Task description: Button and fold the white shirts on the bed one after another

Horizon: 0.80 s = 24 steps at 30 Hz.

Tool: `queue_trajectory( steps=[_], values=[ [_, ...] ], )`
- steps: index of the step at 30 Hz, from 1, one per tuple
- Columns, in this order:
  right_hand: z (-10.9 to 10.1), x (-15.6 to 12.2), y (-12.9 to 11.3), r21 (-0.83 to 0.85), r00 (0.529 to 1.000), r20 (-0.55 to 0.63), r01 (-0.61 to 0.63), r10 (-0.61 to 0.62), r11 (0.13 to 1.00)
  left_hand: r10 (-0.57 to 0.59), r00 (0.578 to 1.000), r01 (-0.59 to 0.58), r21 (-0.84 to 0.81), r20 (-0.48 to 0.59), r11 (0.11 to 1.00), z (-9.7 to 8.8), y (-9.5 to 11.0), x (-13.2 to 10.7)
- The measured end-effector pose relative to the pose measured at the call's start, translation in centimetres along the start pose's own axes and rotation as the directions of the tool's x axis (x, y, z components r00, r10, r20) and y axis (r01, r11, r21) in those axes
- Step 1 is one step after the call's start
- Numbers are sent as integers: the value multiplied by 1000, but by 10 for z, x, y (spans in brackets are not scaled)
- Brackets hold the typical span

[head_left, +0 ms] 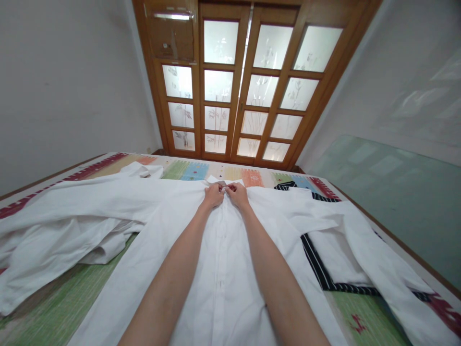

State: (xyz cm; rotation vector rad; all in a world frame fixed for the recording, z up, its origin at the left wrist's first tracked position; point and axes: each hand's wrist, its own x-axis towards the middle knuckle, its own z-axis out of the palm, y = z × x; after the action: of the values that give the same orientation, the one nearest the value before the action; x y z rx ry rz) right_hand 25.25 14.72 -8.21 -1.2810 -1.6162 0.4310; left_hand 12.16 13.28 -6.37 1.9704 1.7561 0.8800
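Arms (176,266) stretched forward | fingers (220,187) together, pinching shirt (223,259) near collar (212,179)

The shirt (224,259) at six o'clock is plain white; the garment (338,259) at four o'clock is white, bordered in black with white stripes. The cover (79,293) is patchworked green, blue, orange and dark red.

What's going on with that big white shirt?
A person's left hand and right hand are pinching the front of a white long-sleeved cloth shirt by its collar. It lies spread out on a multicoloured patterned cloth. The sleeve on the right partly covers a white cloth piece edged with black-and-white stripes.
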Motion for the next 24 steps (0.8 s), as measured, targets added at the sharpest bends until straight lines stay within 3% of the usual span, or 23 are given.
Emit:
queue_trajectory(
  steps=[13,24],
  values=[
    [-5,-2,-6,164,992,-27,-121,127,979,-7,1000,8,-39,7,999,-1,-3,2],
    [-5,-3,-11,70,987,-106,-113,120,991,29,1000,-29,-71,5,997,-1,-3,1]
  ],
)
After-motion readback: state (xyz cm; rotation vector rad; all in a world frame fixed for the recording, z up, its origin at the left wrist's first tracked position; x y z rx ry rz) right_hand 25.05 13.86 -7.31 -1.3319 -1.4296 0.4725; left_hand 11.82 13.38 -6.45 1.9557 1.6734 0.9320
